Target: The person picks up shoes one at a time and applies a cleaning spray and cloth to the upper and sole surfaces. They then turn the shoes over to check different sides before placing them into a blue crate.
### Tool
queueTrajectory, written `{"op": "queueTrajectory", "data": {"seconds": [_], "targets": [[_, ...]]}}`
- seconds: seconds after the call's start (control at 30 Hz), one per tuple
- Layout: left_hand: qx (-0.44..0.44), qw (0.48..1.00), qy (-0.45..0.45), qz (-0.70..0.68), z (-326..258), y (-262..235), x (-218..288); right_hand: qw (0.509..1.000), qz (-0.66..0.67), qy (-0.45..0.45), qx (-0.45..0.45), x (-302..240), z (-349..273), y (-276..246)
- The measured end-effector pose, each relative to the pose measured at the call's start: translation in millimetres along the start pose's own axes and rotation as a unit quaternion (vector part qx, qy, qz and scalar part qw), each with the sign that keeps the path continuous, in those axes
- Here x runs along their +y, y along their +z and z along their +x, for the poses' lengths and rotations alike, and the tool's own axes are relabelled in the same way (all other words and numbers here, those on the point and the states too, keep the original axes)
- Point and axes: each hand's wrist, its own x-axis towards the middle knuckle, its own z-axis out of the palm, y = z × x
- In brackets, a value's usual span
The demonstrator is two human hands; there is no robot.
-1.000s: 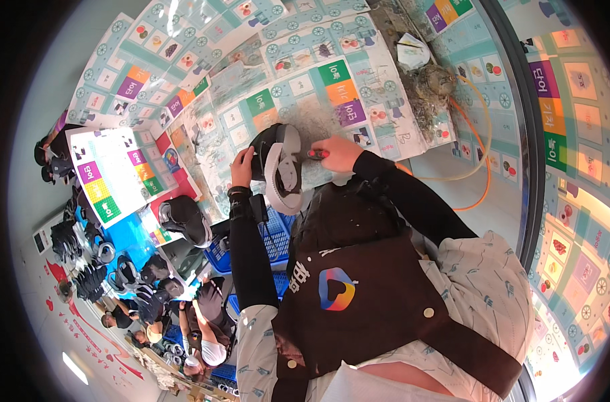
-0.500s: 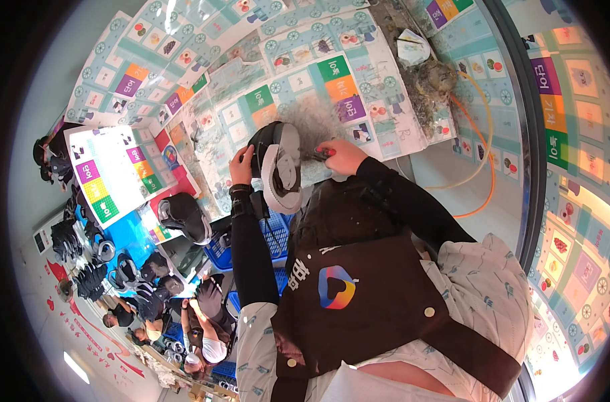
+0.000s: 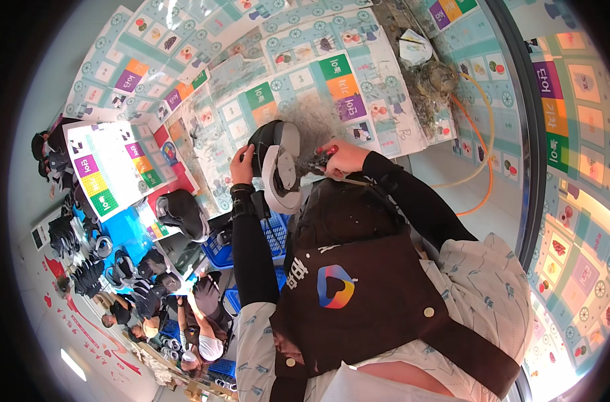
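Left hand [image 3: 241,164] fingers wrapped round black-and-white shoe [image 3: 276,164], right hand [image 3: 342,159] fingers pinching red-tipped tool [image 3: 318,159] at its sole; working the sole, needs steady grip.

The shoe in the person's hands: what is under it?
Under the shoe lies a dusty game-board mat with coloured squares. The left hand holds the shoe; the mat directly beneath it is covered.

Printed sheets and one emblem around our workplace

We see large white sheets [image 3: 332,80] with coloured squares and small pictures spread ahead of us, a similar sheet [image 3: 111,171] with purple, yellow and green blocks at our left, a tall panel [image 3: 566,127] of coloured blocks at right, and a rounded blue-orange emblem [image 3: 336,286] on our brown apron.
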Motion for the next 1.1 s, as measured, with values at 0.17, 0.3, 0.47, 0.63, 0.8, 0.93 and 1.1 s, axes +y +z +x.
{"op": "queueTrajectory", "data": {"seconds": [0.17,0.3,0.47,0.63,0.8,0.93,1.1], "targets": [[-0.001,0.999,-0.022,-0.031,-3.8,-0.4,-4.3,0.997,0.024,-0.009,0.072,1.6,-6.2,1.7],[-0.001,1.000,-0.017,-0.021,-2.0,2.6,-0.8,0.988,-0.015,-0.022,0.154,2.4,-10.8,-1.6],[0.015,1.000,0.005,-0.024,0.2,3.5,2.8,0.997,-0.069,0.033,-0.023,0.5,-13.2,-2.0],[0.005,1.000,0.018,-0.007,-9.8,-3.0,49.4,0.990,0.125,-0.039,0.050,4.4,-28.9,-17.9],[-0.130,0.835,0.442,0.302,-43.2,-18.2,201.3,0.955,0.197,-0.068,0.210,12.3,-53.8,-62.2],[-0.193,0.731,0.516,0.403,-37.2,-4.0,164.5,0.944,0.201,-0.076,0.250,3.0,-56.5,-67.5],[0.191,0.862,0.295,0.365,-48.4,10.8,103.2,0.956,0.168,-0.049,0.235,15.9,-53.2,-62.1]]}}
